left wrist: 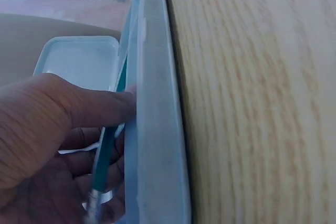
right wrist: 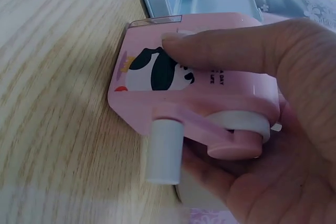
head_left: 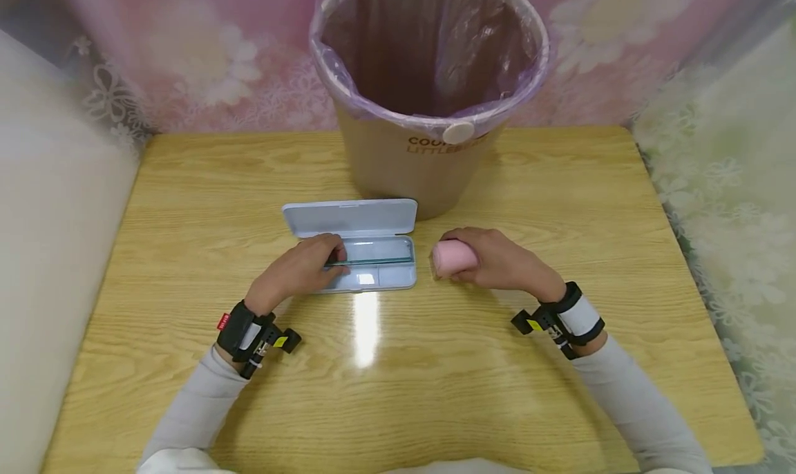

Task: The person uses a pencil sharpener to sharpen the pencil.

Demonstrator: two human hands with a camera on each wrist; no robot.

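Note:
A light blue pencil case [head_left: 398, 276] lies on the table with its lid [head_left: 348, 218] raised at the back. My left hand [head_left: 303, 264] is over the case's left part, thumb and fingers pinching a teal pencil [head_left: 379, 260]. In the left wrist view the pencil [left wrist: 106, 153] runs between thumb and fingers along the case's inner wall. Just right of the case, my right hand [head_left: 500, 258] grips a pink crank pencil sharpener [head_left: 455, 258] by its sides. The right wrist view shows a cartoon picture on the sharpener and its white crank knob [right wrist: 164, 150].
A tall beige bin [head_left: 404, 163] with a purple liner stands behind the pencil case, close to its lid. The wooden table [head_left: 385, 405] backs onto a pink floral wall covering [head_left: 205, 59]. Strapped wrist cameras sit on both arms.

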